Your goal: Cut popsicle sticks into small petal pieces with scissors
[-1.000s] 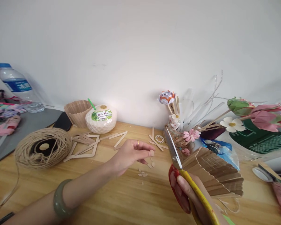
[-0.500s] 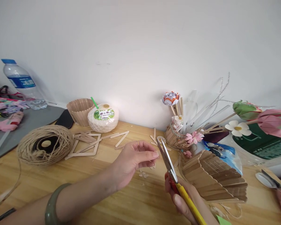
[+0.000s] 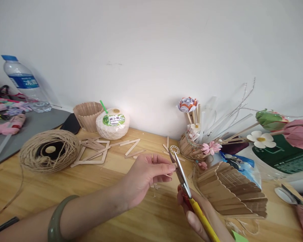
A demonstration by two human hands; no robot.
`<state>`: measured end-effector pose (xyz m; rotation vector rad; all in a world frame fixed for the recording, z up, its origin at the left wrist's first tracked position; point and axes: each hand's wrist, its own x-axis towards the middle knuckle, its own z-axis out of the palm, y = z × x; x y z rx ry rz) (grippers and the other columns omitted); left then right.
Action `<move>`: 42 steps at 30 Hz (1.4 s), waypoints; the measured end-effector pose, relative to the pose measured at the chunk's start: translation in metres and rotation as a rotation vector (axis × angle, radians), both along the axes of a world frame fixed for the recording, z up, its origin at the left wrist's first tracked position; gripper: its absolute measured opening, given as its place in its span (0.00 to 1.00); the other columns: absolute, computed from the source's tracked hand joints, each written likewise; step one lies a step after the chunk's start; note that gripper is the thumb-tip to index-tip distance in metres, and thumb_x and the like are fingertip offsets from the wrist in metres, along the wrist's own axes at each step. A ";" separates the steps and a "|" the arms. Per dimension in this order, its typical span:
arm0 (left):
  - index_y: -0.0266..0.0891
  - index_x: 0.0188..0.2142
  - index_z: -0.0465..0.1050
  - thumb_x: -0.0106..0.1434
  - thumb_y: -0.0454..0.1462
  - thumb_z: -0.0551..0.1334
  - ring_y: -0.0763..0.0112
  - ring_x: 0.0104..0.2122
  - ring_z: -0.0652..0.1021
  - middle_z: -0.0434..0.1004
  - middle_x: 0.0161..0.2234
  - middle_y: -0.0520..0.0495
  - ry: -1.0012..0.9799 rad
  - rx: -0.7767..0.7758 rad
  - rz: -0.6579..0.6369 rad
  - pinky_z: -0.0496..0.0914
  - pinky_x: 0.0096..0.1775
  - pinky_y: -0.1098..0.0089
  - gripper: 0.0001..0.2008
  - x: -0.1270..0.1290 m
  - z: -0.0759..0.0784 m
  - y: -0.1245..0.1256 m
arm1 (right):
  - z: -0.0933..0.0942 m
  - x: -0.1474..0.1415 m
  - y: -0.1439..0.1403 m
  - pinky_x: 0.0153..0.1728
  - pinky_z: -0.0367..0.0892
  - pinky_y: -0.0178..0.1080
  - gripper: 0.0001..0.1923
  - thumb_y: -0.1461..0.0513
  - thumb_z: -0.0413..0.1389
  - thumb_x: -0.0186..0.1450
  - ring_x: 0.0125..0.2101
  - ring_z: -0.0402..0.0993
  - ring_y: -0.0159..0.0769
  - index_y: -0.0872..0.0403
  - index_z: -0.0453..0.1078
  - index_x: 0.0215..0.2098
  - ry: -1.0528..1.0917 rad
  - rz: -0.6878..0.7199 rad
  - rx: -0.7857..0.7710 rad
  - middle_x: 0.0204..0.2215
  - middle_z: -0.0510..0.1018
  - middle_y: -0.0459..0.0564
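Observation:
My right hand (image 3: 200,211) grips yellow-and-red scissors (image 3: 185,183), blades slightly apart and pointing up and away. My left hand (image 3: 147,174), with a ring on one finger and a green bangle (image 3: 56,218) on the wrist, pinches a small piece of wooden stick (image 3: 175,165) at the blades. Small wood offcuts (image 3: 156,186) lie on the wooden table (image 3: 65,191) just under that hand. A fan-shaped basket of craft sticks (image 3: 229,190) lies on its side right beside the scissors.
A ball of jute twine (image 3: 49,151), a stick frame (image 3: 92,153), a coconut drink with a straw (image 3: 112,122) and a stick cup (image 3: 87,114) stand at left. A water bottle (image 3: 22,80) and pink glue gun (image 3: 8,126) sit far left. Paper flowers (image 3: 262,137) crowd the right.
My left hand lifted a small wood piece from the table up to the scissors. My right hand brought the scissors left, away from the stick basket, to meet it.

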<state>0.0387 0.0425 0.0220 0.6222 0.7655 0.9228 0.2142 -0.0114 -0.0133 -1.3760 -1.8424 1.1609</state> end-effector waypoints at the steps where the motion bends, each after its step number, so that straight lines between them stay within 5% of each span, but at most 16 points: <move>1: 0.33 0.20 0.74 0.40 0.35 0.72 0.80 0.22 0.70 0.73 0.21 0.52 -0.002 -0.003 0.002 0.66 0.30 0.75 0.10 0.000 0.000 0.000 | 0.001 0.000 0.000 0.24 0.49 0.34 0.32 0.34 0.42 0.55 0.23 0.52 0.33 0.53 0.60 0.28 -0.002 0.012 -0.006 0.22 0.56 0.42; 11: 0.32 0.21 0.74 0.42 0.34 0.71 0.80 0.23 0.71 0.73 0.21 0.52 -0.011 0.008 0.000 0.66 0.30 0.77 0.09 0.000 -0.002 -0.002 | -0.008 0.010 0.003 0.26 0.54 0.35 0.28 0.38 0.43 0.59 0.25 0.57 0.35 0.52 0.60 0.32 -0.044 0.088 -0.011 0.25 0.60 0.44; 42: 0.32 0.22 0.74 0.46 0.33 0.70 0.81 0.23 0.71 0.73 0.21 0.52 -0.023 0.050 -0.020 0.65 0.31 0.78 0.06 -0.001 -0.003 -0.001 | -0.009 0.006 0.004 0.21 0.47 0.33 0.30 0.33 0.40 0.54 0.22 0.47 0.33 0.50 0.51 0.23 -0.050 0.042 0.032 0.21 0.53 0.40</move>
